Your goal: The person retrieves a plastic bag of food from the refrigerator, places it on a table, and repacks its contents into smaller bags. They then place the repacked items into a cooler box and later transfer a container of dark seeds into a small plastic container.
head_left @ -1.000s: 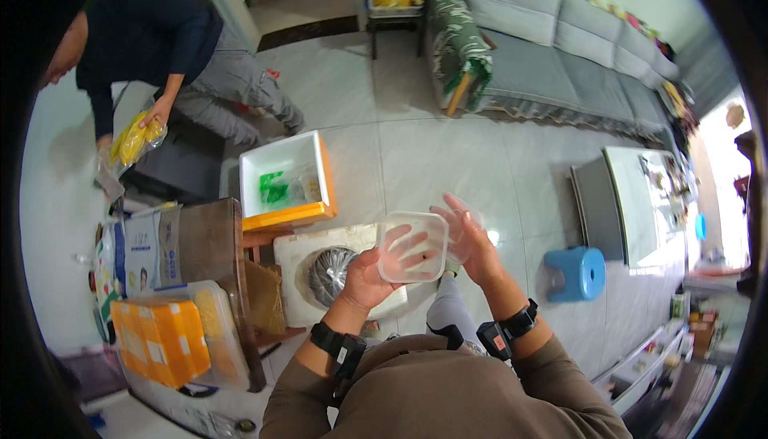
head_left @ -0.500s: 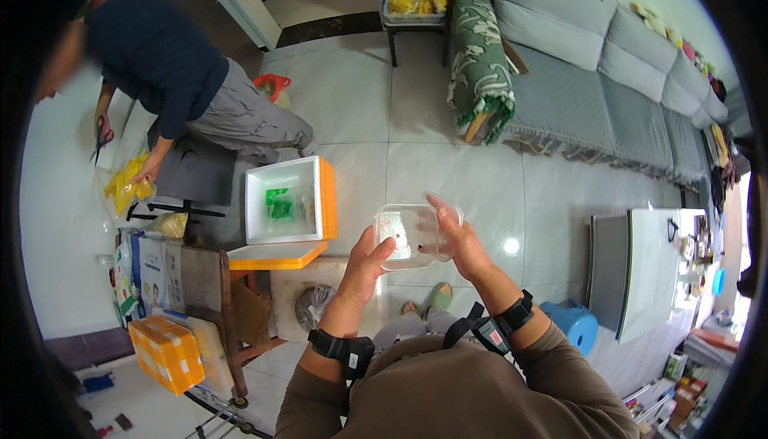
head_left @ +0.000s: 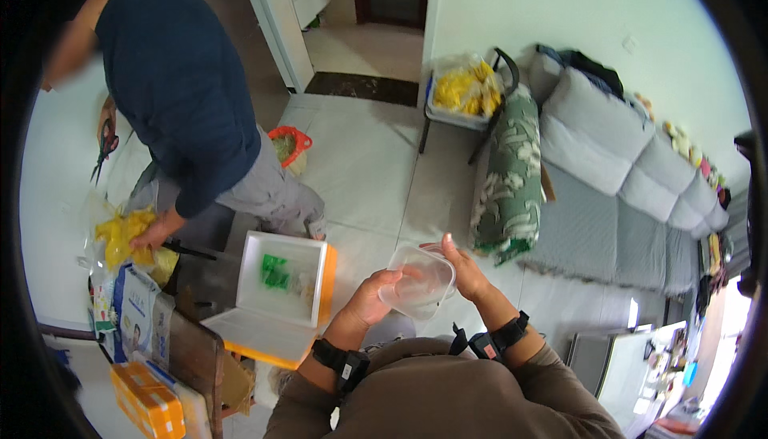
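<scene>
Between my two hands is a clear plastic food container [head_left: 420,299] with rounded corners, tilted in front of my body. My left hand [head_left: 370,298] grips its left side with the thumb over the rim. At the right side, my right hand [head_left: 466,269] holds it with the thumb up and some fingers behind the clear plastic, where they show only faintly. Beyond my left forearm stands an open foam box [head_left: 326,283], orange outside and white inside, with a green packet [head_left: 275,272] in it. Its lid [head_left: 268,335] leans at the near side.
A co-worker [head_left: 180,87] at the left holds scissors [head_left: 106,147] and touches a bag of yellow things [head_left: 124,235]. An orange taped box [head_left: 148,399] sits near left. Farther off are a red basket [head_left: 300,141], a rolled green rug [head_left: 508,171] and a grey sofa [head_left: 616,215].
My view has swung up and left, so the room appears shifted. The container has tilted between my hands, both still on it. The co-worker leans closer over the yellow bag.
</scene>
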The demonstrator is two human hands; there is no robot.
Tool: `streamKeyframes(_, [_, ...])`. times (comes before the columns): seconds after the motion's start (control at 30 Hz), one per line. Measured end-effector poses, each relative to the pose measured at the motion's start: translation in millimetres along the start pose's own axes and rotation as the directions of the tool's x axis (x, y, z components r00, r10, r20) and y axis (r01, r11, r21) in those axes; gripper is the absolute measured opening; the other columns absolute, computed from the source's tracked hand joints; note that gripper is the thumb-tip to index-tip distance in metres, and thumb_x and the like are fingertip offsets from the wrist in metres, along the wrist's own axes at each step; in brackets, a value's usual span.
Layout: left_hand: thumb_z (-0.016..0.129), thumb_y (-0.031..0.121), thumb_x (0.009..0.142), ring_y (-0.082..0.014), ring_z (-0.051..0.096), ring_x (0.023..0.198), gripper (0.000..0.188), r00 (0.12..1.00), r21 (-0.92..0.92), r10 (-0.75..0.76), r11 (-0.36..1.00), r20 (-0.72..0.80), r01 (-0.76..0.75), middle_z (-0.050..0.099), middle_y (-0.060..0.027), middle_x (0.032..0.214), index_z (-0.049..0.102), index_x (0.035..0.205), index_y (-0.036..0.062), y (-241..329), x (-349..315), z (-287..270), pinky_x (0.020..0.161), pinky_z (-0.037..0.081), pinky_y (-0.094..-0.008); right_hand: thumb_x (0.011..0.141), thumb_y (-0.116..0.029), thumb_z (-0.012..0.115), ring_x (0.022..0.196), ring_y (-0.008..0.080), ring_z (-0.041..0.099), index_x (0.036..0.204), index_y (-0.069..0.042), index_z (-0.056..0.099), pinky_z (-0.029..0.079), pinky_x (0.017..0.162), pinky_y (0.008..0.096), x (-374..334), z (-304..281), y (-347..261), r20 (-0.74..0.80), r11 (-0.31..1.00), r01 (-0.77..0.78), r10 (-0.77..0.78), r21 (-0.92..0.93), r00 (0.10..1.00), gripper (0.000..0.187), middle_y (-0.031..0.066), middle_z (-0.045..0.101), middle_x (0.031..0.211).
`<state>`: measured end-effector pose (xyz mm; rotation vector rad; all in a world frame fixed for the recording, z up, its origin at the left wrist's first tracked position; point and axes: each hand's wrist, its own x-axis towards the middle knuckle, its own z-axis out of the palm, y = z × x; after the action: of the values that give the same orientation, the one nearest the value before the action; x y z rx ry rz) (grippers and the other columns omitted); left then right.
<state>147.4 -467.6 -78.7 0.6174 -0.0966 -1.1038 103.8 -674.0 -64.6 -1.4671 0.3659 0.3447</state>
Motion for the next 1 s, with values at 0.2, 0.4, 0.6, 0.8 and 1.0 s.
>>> streamKeyframes(0.2, [0.056, 0.027, 0.081, -0.029, 0.05, 0.115, 0.043, 0.991, 0.049, 0.085, 0.996, -0.106, -0.08, 0.055, -0.0163, 0.117, 0.053, 0.114, -0.0009, 121.4, 102.1, -16.3, 0.095, 0.041, -0.05, 0.093, -0.058, 0.031, 0.072, 0.0145, 0.055, 0.12, 0.005, 0.052, 0.047, 0.067, 0.0284, 125.1, -49.7, -82.6, -0.171, 0.998, 0.065, -0.063, 0.005, 0.983, 0.071, 0.0083, 0.061, 0.09])
streamKeyframes(0.4, [0.058, 0.027, 0.082, -0.0323, 0.048, 0.117, 0.049, 0.964, 0.109, 0.157, 0.985, -0.215, -0.136, 0.051, -0.0167, 0.12, 0.046, 0.12, -0.0025, 212.2, 192.1, -74.1, 0.095, 0.042, -0.0521, 0.092, -0.059, 0.031, 0.106, 0.0199, 0.052, 0.125, 0.003, 0.049, 0.041, 0.09, 0.0301, 276.9, -65.4, -148.6, -0.014, 0.976, 0.089, -0.094, -0.2, 0.995, 0.073, 0.0139, 0.057, 0.115])
streamKeyframes(0.6, [0.051, 0.046, 0.088, -0.0338, 0.048, 0.116, 0.06, 0.87, -0.009, 0.301, 0.944, -0.392, -0.33, 0.051, -0.0163, 0.121, 0.044, 0.122, -0.0031, 329.2, 258.6, -110.3, 0.095, 0.04, -0.0525, 0.093, -0.058, 0.03, 0.113, 0.0222, 0.049, 0.123, 0.006, 0.05, 0.036, 0.098, 0.0312, 451.7, -57.4, -240.5, 0.288, 0.969, 0.109, -0.042, -0.223, 0.957, 0.073, 0.0167, 0.054, 0.122])
streamKeyframes(0.8, [0.047, 0.043, 0.09, -0.0366, 0.054, 0.107, 0.053, 0.547, 0.101, 0.448, 0.83, -0.708, -0.549, 0.056, -0.0181, 0.111, 0.048, 0.116, -0.0041, 408.9, 259.9, -162.8, 0.092, 0.042, -0.0537, 0.093, -0.047, 0.038, 0.111, 0.0324, 0.053, 0.118, 0.002, 0.054, 0.039, 0.094, 0.0352, 595.2, 23.3, -309.6, 0.593, 0.777, 0.475, -0.167, -0.412, 0.788, 0.057, 0.0226, 0.056, 0.116])
streamKeyframes(1.0, [0.051, 0.04, 0.088, -0.0342, 0.057, 0.099, 0.046, 0.222, 0.156, 0.53, 0.577, -0.819, -0.802, 0.058, -0.0164, 0.105, 0.053, 0.104, -0.0035, 481.2, 245.6, -253.9, 0.086, 0.046, -0.0487, 0.091, -0.042, 0.044, 0.079, 0.0366, 0.061, 0.092, -0.004, 0.065, 0.048, 0.069, 0.0437, 699.6, 110.8, -406.1, 0.772, 0.38, 0.752, -0.135, -0.538, 0.621, 0.043, 0.0169, 0.064, 0.084])
